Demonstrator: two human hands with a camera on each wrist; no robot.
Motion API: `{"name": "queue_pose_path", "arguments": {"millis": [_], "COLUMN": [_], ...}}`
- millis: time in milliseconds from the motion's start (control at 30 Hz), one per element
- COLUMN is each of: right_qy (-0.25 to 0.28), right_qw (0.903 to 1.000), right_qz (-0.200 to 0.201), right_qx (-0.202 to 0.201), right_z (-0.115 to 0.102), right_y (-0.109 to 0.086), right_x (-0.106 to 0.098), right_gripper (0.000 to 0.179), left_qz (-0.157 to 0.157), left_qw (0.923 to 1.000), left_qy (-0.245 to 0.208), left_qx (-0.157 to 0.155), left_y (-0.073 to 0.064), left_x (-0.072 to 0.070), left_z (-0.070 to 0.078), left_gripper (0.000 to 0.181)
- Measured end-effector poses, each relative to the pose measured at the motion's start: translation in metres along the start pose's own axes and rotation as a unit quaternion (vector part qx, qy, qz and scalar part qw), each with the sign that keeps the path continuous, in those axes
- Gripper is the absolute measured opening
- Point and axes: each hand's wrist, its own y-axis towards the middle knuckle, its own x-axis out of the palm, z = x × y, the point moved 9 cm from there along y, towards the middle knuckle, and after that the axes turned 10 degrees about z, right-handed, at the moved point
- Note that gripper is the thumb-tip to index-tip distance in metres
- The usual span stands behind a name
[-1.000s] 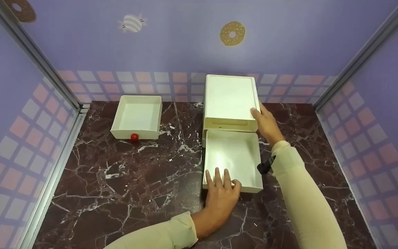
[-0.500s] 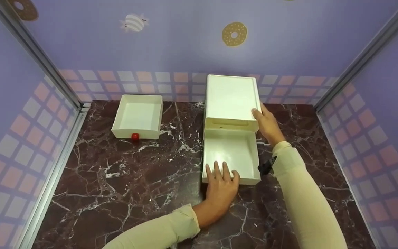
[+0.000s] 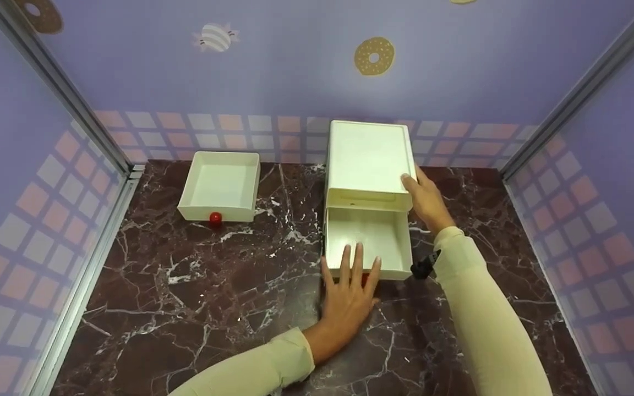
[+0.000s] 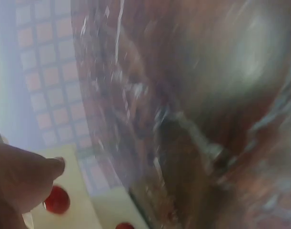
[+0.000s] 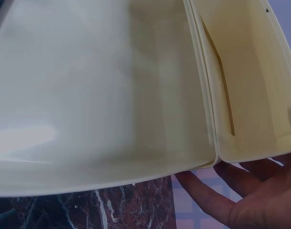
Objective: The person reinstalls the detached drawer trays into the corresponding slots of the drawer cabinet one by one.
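Here, the left hand [image 3: 347, 303] is spreading its fingers at the drawer [image 3: 373, 230]; the right hand [image 3: 428, 201] is gripping the cabinet [image 3: 370, 155].

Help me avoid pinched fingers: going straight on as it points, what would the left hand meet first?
Most likely the open drawer's front panel: the left hand overlaps it in the head view, though whether they touch is unclear.

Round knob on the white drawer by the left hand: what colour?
Red; the knob shows best in the left wrist view.
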Motion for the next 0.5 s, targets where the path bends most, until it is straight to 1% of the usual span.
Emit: {"name": "queue_pose_path", "arguments": {"millis": [33, 100, 200, 333, 433, 500], "right_qy": [0.000, -0.001, -0.002, -0.006, -0.003, 0.001], "right_qw": [1.0000, 1.0000, 1.0000, 1.0000, 1.0000, 1.0000], "right_qz": [-0.001, -0.001, 0.002, 0.005, 0.001, -0.001], "right_qx": [0.000, 0.000, -0.003, -0.004, 0.001, 0.007], "right_z": [0.000, -0.001, -0.002, -0.001, 0.000, 0.000], "right_y": [0.000, 0.000, 0.001, 0.001, 0.000, 0.000], "right_x": [0.000, -0.001, -0.002, -0.003, -0.001, 0.000], "right_gripper": [0.065, 0.065, 0.065, 0.064, 0.065, 0.065], "left_qz": [-0.017, -0.037, -0.048, -0.053, -0.075, -0.092], "left_qw": [0.9998, 0.9992, 0.9988, 0.9985, 0.9969, 0.9954], "left_qy": [-0.004, -0.011, -0.005, 0.006, 0.012, 0.016], "left_qx": [-0.001, -0.001, 0.004, 0.013, 0.018, 0.021], "left_y": [-0.008, -0.022, -0.035, -0.038, -0.037, -0.033], "left_x": [0.002, 0.004, 0.006, 0.010, 0.017, 0.023], "left_z": [0.001, 0.003, 0.005, 0.005, 0.004, 0.002], "left_gripper": [0.094, 0.093, 0.095, 0.098, 0.094, 0.090]}}
